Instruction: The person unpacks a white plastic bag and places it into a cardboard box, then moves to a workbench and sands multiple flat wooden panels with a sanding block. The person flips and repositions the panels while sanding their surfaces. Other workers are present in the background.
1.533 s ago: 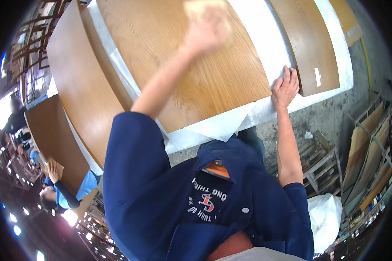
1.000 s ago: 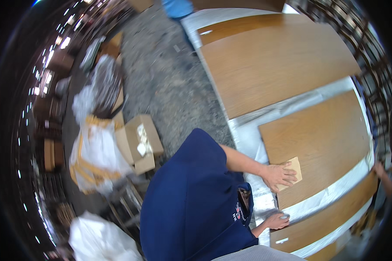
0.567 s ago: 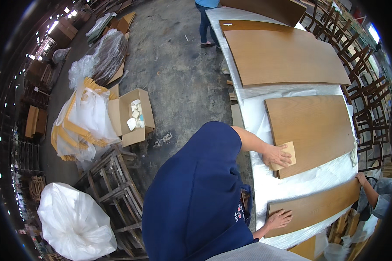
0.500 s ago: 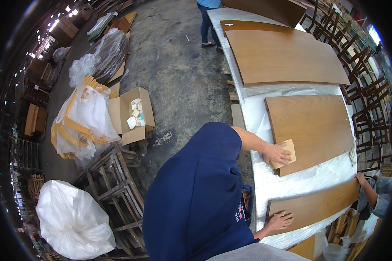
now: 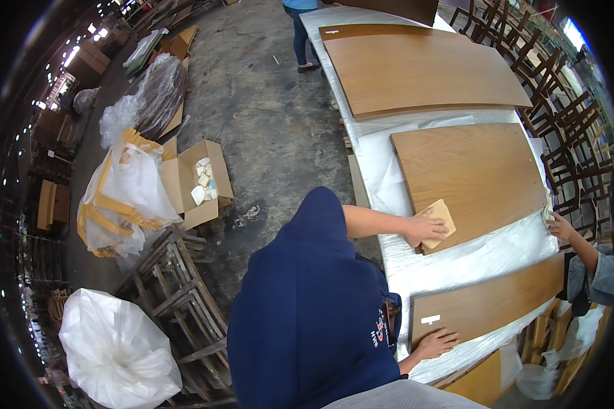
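Observation:
My left hand (image 5: 423,228) grips a folded beige cloth (image 5: 439,222), pressed on the near left corner of the middle wood panel (image 5: 477,177). Its fingers bend over the cloth. Fingers stretched out, my right hand (image 5: 435,343) rests on the near left edge of the lower brown panel (image 5: 498,303). A small white label (image 5: 430,319) lies on that panel just above the fingers. Silvery-white wrapping sheet (image 5: 477,249) covers the table beneath the panels. Opposite me, a co-worker's hand (image 5: 559,226) touches a pale cloth at the middle panel's right corner.
Farther up the table lies a larger wood panel (image 5: 423,75). A person (image 5: 303,34) in blue stands past its left end. Dark chair frames (image 5: 576,150) crowd the right side. Left on the floor are a cardboard box (image 5: 218,170) of pale blocks, plastic-wrapped goods and a wooden rack (image 5: 177,293).
The view has shifted slightly. On the lower panel my right hand has slid toward its near edge, and the white label now shows. The co-worker's hand has moved from the lower panel to the middle one.

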Action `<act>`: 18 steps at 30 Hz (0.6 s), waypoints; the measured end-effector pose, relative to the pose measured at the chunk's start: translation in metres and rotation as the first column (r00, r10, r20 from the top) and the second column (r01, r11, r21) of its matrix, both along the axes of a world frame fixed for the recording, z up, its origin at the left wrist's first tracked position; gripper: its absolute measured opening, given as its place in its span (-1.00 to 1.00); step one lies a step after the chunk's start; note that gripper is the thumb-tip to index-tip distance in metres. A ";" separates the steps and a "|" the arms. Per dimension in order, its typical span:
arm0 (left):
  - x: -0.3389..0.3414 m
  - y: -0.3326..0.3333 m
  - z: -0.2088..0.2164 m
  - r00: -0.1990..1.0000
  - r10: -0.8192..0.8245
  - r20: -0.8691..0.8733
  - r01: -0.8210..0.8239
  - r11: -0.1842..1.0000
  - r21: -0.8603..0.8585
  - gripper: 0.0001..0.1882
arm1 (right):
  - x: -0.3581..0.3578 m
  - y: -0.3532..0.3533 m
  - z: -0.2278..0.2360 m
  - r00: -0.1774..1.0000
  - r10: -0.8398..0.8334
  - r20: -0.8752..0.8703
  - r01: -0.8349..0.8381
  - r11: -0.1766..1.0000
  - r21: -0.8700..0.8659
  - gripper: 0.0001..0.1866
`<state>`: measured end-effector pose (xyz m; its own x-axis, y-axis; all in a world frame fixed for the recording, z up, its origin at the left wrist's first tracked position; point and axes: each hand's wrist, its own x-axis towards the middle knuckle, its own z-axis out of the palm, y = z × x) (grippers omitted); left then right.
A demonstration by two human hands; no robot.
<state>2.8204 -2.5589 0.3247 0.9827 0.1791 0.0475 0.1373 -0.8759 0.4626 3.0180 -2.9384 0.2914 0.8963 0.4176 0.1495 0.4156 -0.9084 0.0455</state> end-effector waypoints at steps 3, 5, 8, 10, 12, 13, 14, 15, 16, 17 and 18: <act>-0.003 0.004 -0.006 0.999 -0.040 0.023 0.040 0.999 0.018 -0.05 | 0.016 0.000 0.001 1.000 -0.007 -0.024 0.006 1.000 -0.020 -0.32; -0.001 0.003 -0.010 0.997 -0.062 0.051 0.059 0.997 0.058 -0.06 | 0.032 -0.001 0.000 0.999 -0.024 -0.046 0.023 0.999 -0.033 -0.33; 0.007 -0.002 -0.010 0.983 -0.175 0.051 0.172 0.983 0.060 -0.07 | 0.064 0.005 -0.005 1.000 0.011 -0.024 -0.011 0.999 -0.035 -0.33; 0.014 -0.004 -0.007 0.972 -0.215 0.098 0.212 0.976 0.040 -0.09 | 0.083 0.011 -0.011 1.000 0.023 0.001 -0.023 0.999 -0.030 -0.34; 0.018 -0.004 -0.001 0.963 -0.246 0.113 0.243 0.969 0.036 -0.11 | 0.100 0.017 -0.015 0.998 0.039 0.057 -0.034 0.996 -0.078 -0.34; 0.019 -0.004 0.002 0.967 -0.244 0.077 0.244 0.970 0.006 -0.13 | 0.106 0.020 -0.018 0.997 0.024 0.069 -0.018 0.995 -0.096 -0.34; 0.020 -0.004 0.006 0.965 -0.250 0.080 0.253 0.967 -0.022 -0.14 | 0.114 0.021 -0.019 0.999 0.020 0.035 -0.018 0.999 -0.036 -0.34; 0.019 -0.004 0.008 0.966 -0.253 0.052 0.255 0.966 -0.042 -0.15 | 0.119 0.024 -0.021 0.999 0.018 0.045 -0.017 1.000 -0.011 -0.34; 0.019 -0.006 0.011 0.966 -0.248 0.080 0.252 0.966 -0.055 -0.16 | 0.126 0.025 -0.020 0.999 0.008 0.035 -0.008 1.000 -0.007 -0.33; 0.019 -0.008 0.012 0.970 -0.234 0.073 0.238 0.969 -0.062 -0.18 | 0.132 0.026 -0.021 1.000 -0.018 0.011 0.019 0.999 -0.028 -0.33; 0.019 -0.012 0.014 0.972 -0.224 0.077 0.230 0.970 -0.077 -0.19 | 0.136 0.027 -0.021 0.999 0.008 0.037 -0.006 0.999 -0.036 -0.33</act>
